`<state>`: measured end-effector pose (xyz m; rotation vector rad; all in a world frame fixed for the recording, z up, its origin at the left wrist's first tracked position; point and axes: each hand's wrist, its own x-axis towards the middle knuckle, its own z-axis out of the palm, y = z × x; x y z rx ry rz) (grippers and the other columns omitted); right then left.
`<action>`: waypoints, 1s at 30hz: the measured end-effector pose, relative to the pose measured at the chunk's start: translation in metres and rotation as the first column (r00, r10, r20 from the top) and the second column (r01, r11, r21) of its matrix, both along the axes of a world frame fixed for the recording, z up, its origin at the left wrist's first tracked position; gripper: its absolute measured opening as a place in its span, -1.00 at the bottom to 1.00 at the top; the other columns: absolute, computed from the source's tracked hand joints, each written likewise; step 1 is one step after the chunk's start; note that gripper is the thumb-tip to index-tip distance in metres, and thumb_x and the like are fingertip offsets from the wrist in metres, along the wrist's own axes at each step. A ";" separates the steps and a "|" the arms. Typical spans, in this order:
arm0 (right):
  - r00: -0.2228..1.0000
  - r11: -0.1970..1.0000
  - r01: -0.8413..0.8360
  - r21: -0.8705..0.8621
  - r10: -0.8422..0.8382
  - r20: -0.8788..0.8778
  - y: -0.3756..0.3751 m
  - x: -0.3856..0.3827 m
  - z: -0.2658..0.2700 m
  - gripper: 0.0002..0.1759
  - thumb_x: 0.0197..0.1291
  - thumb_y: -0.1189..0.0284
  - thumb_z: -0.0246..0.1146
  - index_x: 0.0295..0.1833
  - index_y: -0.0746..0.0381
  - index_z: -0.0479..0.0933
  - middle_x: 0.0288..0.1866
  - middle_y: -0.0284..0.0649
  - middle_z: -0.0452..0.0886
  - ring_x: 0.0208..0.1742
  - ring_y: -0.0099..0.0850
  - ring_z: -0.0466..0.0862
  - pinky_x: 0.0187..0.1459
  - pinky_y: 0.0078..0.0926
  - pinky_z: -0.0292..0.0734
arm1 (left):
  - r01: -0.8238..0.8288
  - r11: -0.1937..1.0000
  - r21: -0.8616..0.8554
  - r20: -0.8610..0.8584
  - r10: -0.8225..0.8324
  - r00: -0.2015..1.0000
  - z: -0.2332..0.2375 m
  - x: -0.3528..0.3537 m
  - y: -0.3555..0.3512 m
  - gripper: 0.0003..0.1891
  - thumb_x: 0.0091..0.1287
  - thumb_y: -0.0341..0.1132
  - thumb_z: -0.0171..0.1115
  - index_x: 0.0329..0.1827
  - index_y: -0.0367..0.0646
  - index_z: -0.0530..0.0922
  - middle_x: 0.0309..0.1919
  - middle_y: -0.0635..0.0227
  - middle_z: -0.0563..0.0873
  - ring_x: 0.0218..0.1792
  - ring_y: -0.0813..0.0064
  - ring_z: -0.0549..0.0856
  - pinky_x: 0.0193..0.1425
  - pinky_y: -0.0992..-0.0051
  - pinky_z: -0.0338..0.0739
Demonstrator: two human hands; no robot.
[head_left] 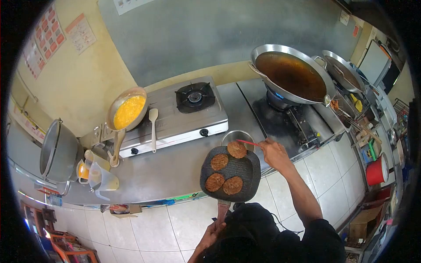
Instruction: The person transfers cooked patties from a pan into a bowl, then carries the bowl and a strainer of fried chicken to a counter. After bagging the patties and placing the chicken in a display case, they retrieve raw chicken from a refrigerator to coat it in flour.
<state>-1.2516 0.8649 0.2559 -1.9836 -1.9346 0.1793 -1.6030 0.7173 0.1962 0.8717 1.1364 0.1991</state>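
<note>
My left hand (212,233) is closed around the handle of a dark square grill pan (249,182), which it holds out at the counter's front edge. Three browned patties lie in the pan, one of them this patty (233,185). Another patty (237,149) is at the pan's far rim, overlapping a round metal bowl (239,134) behind it. My right hand (273,153) grips a thin red utensil (248,142), whose tip reaches that far patty; the utensil's working end is hidden there.
A two-burner stove (175,125) carries a frying pan (115,107) of yellow egg-like food and a pale spatula (153,127). A large wok (322,72) of dark oil sits over a lit burner at right. Plastic jugs (107,180) and a big pot (66,153) stand left.
</note>
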 end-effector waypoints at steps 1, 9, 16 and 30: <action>1.000 1.000 -0.002 -0.003 0.002 -0.013 0.001 0.002 0.002 -0.75 0.26 0.56 0.14 0.00 0.25 0.65 -0.11 0.02 0.63 -0.10 0.03 0.70 -0.04 -0.05 0.61 | 0.000 1.000 0.020 -0.002 0.000 1.000 -0.001 0.000 0.000 -0.42 0.53 0.05 0.12 0.32 -0.32 0.46 0.05 0.24 0.65 0.09 0.41 0.55 0.26 0.45 0.37; 0.998 0.997 -0.062 0.046 0.062 -0.011 -0.024 -0.027 0.013 -0.80 0.28 0.51 0.17 -0.05 0.25 0.66 -0.19 -0.01 0.62 -0.18 0.05 0.69 -0.12 -0.03 0.60 | 0.013 0.999 0.035 0.011 -0.013 1.000 -0.002 0.002 0.002 -0.49 0.54 0.03 0.12 0.23 -0.29 0.49 -0.08 0.32 0.63 -0.04 0.46 0.53 0.14 0.45 0.40; 0.998 0.999 -0.049 0.000 0.049 -0.040 -0.008 -0.015 -0.012 -0.77 0.23 0.55 0.16 -0.04 0.27 0.65 -0.15 0.08 0.64 -0.20 0.06 0.71 -0.12 -0.01 0.62 | -0.014 0.997 0.078 0.009 0.014 1.000 -0.002 0.002 -0.002 -0.49 0.53 0.05 0.11 0.19 -0.28 0.50 -0.16 0.33 0.60 -0.13 0.44 0.50 0.05 0.45 0.40; 0.996 0.998 -0.057 0.009 0.057 0.076 -0.035 -0.036 -0.055 -0.64 0.10 0.60 0.21 0.06 0.27 0.61 -0.07 0.01 0.56 -0.12 -0.02 0.72 -0.13 -0.10 0.68 | 0.036 0.997 0.070 -0.028 -0.034 0.999 -0.009 0.007 -0.001 -0.42 0.52 0.09 0.12 0.26 -0.30 0.48 -0.13 0.29 0.61 -0.08 0.42 0.49 0.11 0.45 0.36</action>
